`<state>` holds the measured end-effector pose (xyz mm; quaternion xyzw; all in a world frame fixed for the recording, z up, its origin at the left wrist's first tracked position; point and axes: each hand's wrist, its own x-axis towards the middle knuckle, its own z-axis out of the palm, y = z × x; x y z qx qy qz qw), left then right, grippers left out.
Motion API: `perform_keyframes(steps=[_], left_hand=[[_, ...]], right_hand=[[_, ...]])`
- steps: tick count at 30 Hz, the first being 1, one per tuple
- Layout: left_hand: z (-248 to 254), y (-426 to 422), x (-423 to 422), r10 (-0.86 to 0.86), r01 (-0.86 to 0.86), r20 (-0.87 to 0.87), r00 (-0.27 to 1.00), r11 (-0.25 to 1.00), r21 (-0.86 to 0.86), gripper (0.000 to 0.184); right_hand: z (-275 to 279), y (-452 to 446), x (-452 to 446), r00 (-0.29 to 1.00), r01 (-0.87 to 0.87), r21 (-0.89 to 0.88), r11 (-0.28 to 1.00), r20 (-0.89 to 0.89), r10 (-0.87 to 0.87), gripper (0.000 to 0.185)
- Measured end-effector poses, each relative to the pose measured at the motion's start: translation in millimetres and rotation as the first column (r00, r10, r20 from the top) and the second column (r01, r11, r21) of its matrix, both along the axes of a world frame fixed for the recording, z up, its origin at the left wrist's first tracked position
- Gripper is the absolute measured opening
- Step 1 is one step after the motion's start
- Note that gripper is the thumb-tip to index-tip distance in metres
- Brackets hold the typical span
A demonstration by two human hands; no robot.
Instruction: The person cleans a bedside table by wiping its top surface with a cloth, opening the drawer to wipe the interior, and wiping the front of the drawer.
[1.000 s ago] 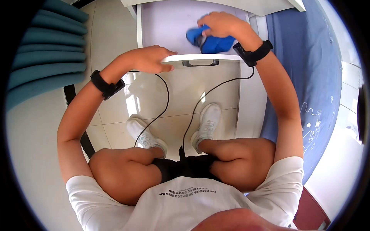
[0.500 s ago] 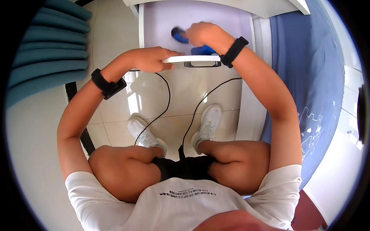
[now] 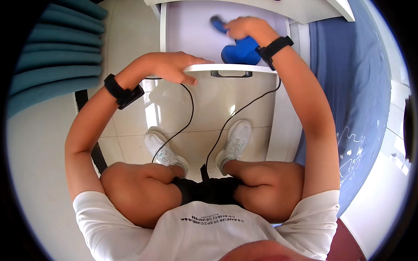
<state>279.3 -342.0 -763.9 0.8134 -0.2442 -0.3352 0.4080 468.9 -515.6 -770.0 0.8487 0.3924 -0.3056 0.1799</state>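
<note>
My right hand (image 3: 240, 28) is inside the drawer (image 3: 187, 26), its fingers closed around a slim blue piece with a dark tip (image 3: 219, 24), slightly blurred. Below that hand a wider, rounded blue object (image 3: 241, 53) lies against the inner side of the drawer front. My hand and wrist partly cover it, so I cannot tell if the two blue parts are joined. At the drawer front's left corner is my left hand (image 3: 174, 67), fingers stretched along the inner side of the edge and thumb apart on the outer side.
The pulled-out drawer has a dark handle (image 3: 231, 74). Black cables (image 3: 192, 102) hang below it, over the tiled floor. A teal curtain (image 3: 56, 54) hangs at left, and blue cloth (image 3: 348, 87) at right. My white shoes (image 3: 235, 141) stand beneath the drawer.
My right hand has moved right and a little away from me with the slim blue piece. More of the wider blue object now shows. My left hand stays at the drawer front, fingers straighter.
</note>
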Motion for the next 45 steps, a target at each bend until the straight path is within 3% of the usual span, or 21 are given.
perform_keyframes(steps=[1, 3, 6, 9, 12, 14, 16, 17, 19, 22, 25, 26, 27, 29, 30, 32, 33, 35, 37, 39, 45], left_hand=[[0, 0, 0, -0.001, 0.002, 0.021, 1.0, 0.999, -0.033, 0.066], [0, -1, -1, 0.008, -0.008, 0.018, 1.0, 1.0, -0.009, 0.066], [9, -1, -3, 0.037, -0.035, -0.043, 0.998, 0.998, 0.045, 0.065], [9, -4, 1, 0.028, -0.025, -0.075, 0.997, 0.999, 0.042, 0.065], [7, -4, 2, 0.002, -0.001, -0.045, 0.999, 1.0, 0.023, 0.065], [12, -1, -1, 0.022, -0.021, -0.039, 0.999, 0.999, 0.039, 0.065], [18, -10, -8, 0.026, -0.071, 0.158, 0.987, 0.956, 0.286, 0.055], [14, -14, -15, 0.057, -0.101, 0.169, 0.984, 0.958, 0.267, 0.055], [3, -20, -29, 0.131, -0.308, 0.489, 0.862, 0.903, 0.299, 0.041], [5, -16, -31, 0.139, -0.338, 0.502, 0.853, 0.881, 0.331, 0.025], [18, -6, -25, 0.201, -0.37, 0.479, 0.854, 0.883, 0.29, 0.033], [12, -3, -26, 0.246, -0.468, 0.644, 0.725, 0.862, 0.197, 0.048], [12, -1, -28, 0.238, -0.458, 0.639, 0.731, 0.866, 0.202, 0.048], [14, 5, -29, 0.257, -0.503, 0.695, 0.671, 0.847, 0.173, 0.05], [14, 7, -29, 0.255, -0.493, 0.69, 0.677, 0.853, 0.169, 0.05], [16, 5, -29, 0.25, -0.482, 0.665, 0.703, 0.856, 0.188, 0.05], [17, 5, -27, 0.253, -0.481, 0.644, 0.722, 0.853, 0.204, 0.049], [19, 3, -26, 0.245, -0.473, 0.614, 0.75, 0.849, 0.238, 0.048], [20, 1, -24, 0.234, -0.457, 0.581, 0.779, 0.847, 0.272, 0.048], [20, 1, -22, 0.236, -0.398, 0.479, 0.846, 0.876, 0.272, 0.045], [13, 11, -23, 0.162, -0.247, 0.423, 0.892, 0.956, 0.156, 0.037]], right_hand=[[-4, -3, 9, 0.979, 0.117, -0.041, 0.992, 0.172, -0.108, 0.048], [-9, -20, 25, 0.993, 0.103, 0.034, 0.994, 0.046, -0.104, 0.049], [-2, -24, 15, 0.957, -0.183, -0.069, 0.981, -0.241, 0.162, 0.058], [19, -9, -29, 0.996, -0.091, -0.154, 0.984, -0.009, 0.09, 0.059], [1, -5, 5, 0.985, 0.01, -0.033, 0.999, 0.172, -0.005, 0.059], [-14, -7, 27, 0.991, 0.025, -0.047, 0.999, 0.135, -0.019, 0.059], [-17, -11, 36, 1.0, 0.018, -0.142, 0.99, -0.02, -0.021, 0.065], [4, -12, 21, 0.999, 0.01, -0.2, 0.98, -0.034, -0.017, 0.07], [4, -19, 13, 0.996, -0.023, -0.224, 0.974, -0.089, 0.003, 0.072], [11, -22, 4, 0.987, -0.051, -0.102, 0.993, -0.156, 0.035, 0.067], [-5, -40, 14, 0.973, -0.058, 0.099, 0.993, -0.215, 0.079, 0.065], [-10, -52, 26, 0.971, -0.102, 0.172, 0.98, -0.197, 0.136, 0.062], [-8, -62, 30, 0.967, -0.142, 0.241, 0.96, -0.173, 0.187, 0.061], [12, -81, 39, 0.993, -0.048, 0.067, 0.997, -0.107, 0.055, 0.066], [16, -87, 40, 0.992, -0.036, 0.066, 0.997, -0.114, 0.044, 0.066], [25, -91, 39, 1.0, -0.015, -0.235, 0.972, -0.004, 0.015, 0.07], [27, -86, 37, 1.0, -0.011, -0.234, 0.972, -0.005, 0.011, 0.07], [25, -66, 21, 0.991, -0.008, -0.387, 0.922, -0.124, -0.043, 0.074], [18, -44, 2, 0.965, -0.039, -0.384, 0.922, -0.254, -0.066, 0.078], [29, -14, -28, 0.943, -0.182, -0.304, 0.935, -0.322, 0.079, 0.083], [10, -7, -8, 0.903, -0.172, 0.028, 0.985, -0.396, 0.169, 0.076]])
